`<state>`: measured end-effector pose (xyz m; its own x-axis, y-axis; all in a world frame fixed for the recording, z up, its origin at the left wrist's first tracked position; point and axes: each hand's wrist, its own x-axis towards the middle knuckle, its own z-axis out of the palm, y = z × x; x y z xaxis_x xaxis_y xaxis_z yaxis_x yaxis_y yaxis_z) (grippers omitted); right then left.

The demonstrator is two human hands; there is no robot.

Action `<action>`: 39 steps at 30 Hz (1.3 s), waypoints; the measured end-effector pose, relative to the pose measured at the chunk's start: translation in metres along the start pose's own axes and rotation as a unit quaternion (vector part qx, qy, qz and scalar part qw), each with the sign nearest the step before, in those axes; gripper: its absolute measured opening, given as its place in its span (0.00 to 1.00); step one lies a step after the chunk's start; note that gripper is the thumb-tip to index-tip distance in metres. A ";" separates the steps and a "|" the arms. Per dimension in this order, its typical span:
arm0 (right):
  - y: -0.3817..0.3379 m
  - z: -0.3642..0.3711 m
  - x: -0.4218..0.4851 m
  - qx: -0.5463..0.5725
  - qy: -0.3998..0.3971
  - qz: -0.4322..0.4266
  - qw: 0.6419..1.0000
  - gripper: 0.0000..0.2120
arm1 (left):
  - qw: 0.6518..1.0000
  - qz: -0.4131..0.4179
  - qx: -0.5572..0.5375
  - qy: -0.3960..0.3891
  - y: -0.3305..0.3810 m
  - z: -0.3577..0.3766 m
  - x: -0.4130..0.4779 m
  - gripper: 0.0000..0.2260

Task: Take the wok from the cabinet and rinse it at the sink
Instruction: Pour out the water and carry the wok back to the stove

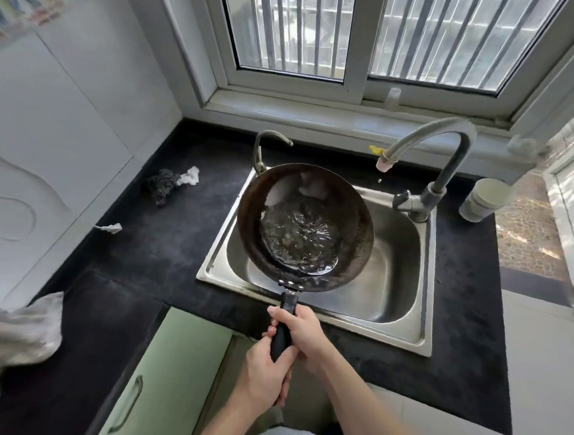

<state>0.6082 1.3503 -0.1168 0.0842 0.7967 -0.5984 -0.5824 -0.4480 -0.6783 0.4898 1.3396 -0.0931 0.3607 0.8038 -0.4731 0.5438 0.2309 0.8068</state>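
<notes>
- Left grip (265,371) and right grip (305,333) both curl tight round the handle (281,338), likely sharing the weight.
- Wok (256,209), ahead of them, holds water over the sink (399,255), so spills drain.

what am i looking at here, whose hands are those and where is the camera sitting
There is no machine here. This is one picture from a wide-angle camera worn on a person's head, looking down at their own two hands. The left hand and the right hand both grip the black handle of a dark wok, held over a steel sink. Water pools inside the wok. The tap arches over the sink. On the black counter left of the sink lie a steel scourer and a grey cloth. A pale cup stands to the right.
</notes>
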 end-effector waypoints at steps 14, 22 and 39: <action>-0.007 -0.018 -0.006 -0.084 -0.022 0.023 0.996 0.09 | 0.994 -0.008 0.089 0.070 -0.001 0.023 -0.010 0.07; -0.006 -0.030 -0.015 -0.029 -0.056 0.008 0.998 0.04 | 0.978 0.000 0.175 0.115 0.004 0.034 -0.022 0.14; -0.015 -0.048 -0.026 -0.102 -0.137 0.026 0.985 0.06 | 0.979 -0.103 -0.136 0.110 0.016 0.074 -0.032 0.18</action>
<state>0.6542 1.3167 -0.1114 -0.1783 0.8377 -0.5162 -0.4034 -0.5407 -0.7382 0.5437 1.2772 -0.0914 0.0758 0.8164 -0.5725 0.3544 0.5146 0.7807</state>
